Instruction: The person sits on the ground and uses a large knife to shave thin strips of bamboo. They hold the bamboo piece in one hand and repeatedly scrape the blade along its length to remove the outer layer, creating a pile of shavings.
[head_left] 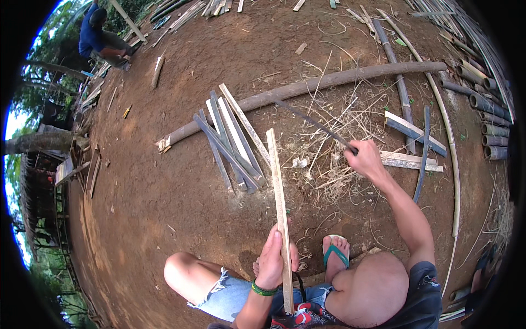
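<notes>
My left hand (270, 262), with a green band at its wrist, is closed round the lower part of a long pale split-bamboo slat (279, 200). The slat points away from me, its near end over my lap. Out to the right, my right hand (366, 161) grips the handle of a long knife with a dark, narrow blade (315, 123). The blade slants up and left, apart from the slat, above a heap of thin bamboo shavings (342, 167). Left of the slat, several cut bamboo slats (229, 140) lie bundled, some leaning on a long pole.
The long wooden pole (329, 81) crosses the ground ahead. More split slats (415, 133) lie right of the shavings, near a dark bamboo pole (395, 71). Bamboo tubes (490, 118) are stacked at far right. Another person (97, 35) crouches at far left. A yellow-handled tool (127, 112) lies on the dirt.
</notes>
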